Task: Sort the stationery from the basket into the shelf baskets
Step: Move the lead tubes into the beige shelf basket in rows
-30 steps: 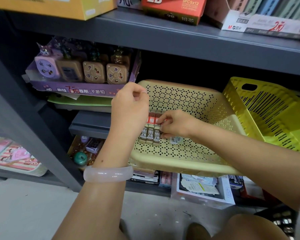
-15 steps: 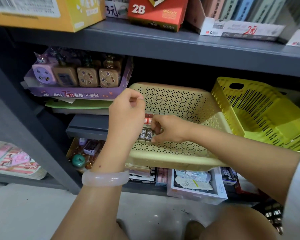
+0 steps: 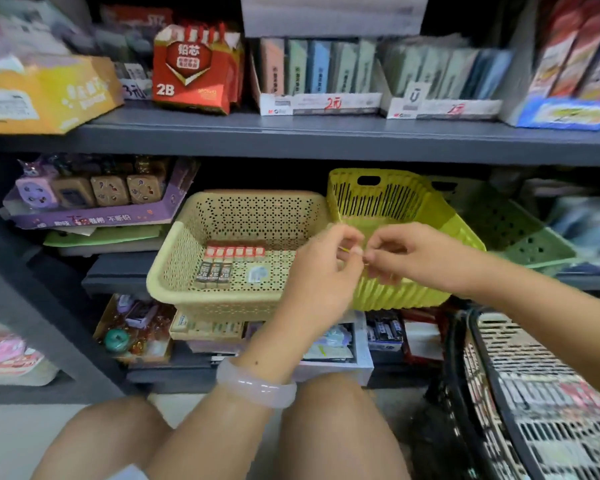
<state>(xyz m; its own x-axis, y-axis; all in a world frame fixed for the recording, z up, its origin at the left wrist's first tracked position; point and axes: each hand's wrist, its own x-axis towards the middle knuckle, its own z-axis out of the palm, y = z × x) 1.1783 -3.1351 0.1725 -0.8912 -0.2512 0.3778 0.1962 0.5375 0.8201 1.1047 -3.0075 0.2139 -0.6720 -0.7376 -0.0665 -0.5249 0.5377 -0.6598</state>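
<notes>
Your left hand [image 3: 321, 268] and right hand [image 3: 400, 259] now out of the beige basket [image 3: 174, 268], fingertips pinched together at its 3 o'clock rim, held item too blurred, 2B lead packs [image 3: 213, 273] left inside.

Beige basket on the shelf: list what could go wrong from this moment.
1. The beige basket juts past the shelf edge and tilts forward; a knock could tip it and spill the 2B lead boxes.
2. Both hands, left hand and right hand, pinch something small, too blurred to identify, over the yellow-green basket; it may drop into the wrong basket.
3. The lead boxes lie loose in rows and might slide out of order.
</notes>
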